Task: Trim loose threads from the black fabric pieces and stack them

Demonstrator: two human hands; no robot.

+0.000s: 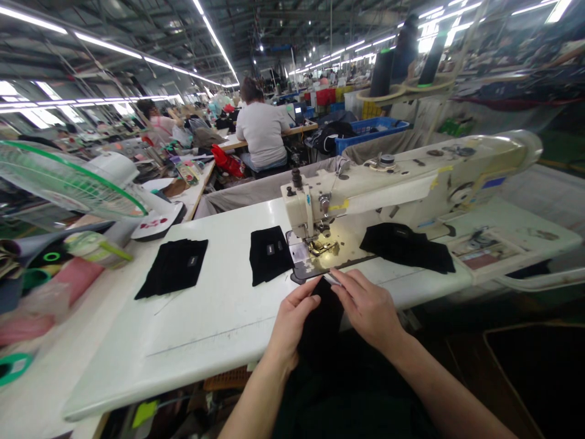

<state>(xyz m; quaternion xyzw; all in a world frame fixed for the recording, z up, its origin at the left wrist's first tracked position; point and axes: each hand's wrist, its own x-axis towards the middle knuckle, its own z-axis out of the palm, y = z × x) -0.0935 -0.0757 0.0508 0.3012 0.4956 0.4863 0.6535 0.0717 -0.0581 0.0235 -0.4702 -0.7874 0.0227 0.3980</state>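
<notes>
Just in front of the sewing machine's needle area, my left hand point(292, 320) and my right hand point(369, 305) pinch the top edge of a black fabric piece point(323, 311), which hangs down towards my lap. A small pale bit point(331, 278) shows at my right fingertips; its kind is unclear. The sewing machine point(315, 210) stands behind my hands, its presser foot point(322, 246) over a shiny metal plate. Left of the foot lies a black piece with small labels point(267, 259). Further left rests a stack of black pieces point(176, 268). More black pieces point(406, 247) lie under the machine arm.
A green-rimmed fan point(73, 177) stands at the left, near a pink roll point(85, 277) and a green tape roll point(13, 369). Thread cones point(382, 73) rise behind the machine. A blue crate point(372, 131) and a seated person in a light shirt point(262, 131) are beyond the table.
</notes>
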